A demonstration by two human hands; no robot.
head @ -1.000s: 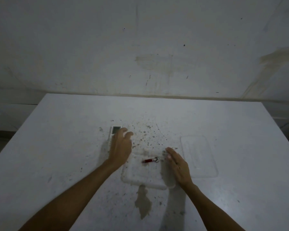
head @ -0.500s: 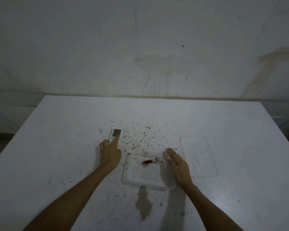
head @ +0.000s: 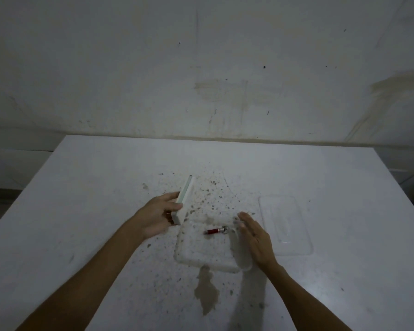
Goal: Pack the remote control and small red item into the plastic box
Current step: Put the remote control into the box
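While red item (head: 213,231) lies boxed, left hand (head: 157,217) lifts remote (head: 183,200).

A moment ago the remote control (head: 184,201) lay flat on the table (head: 81,187) with the left hand (head: 158,217) pressing down on top of it. Now the left hand has picked it up. The remote is off the table, turned up on its edge, with the fingers wrapped around its near end. It is now closer to the plastic box (head: 208,256).
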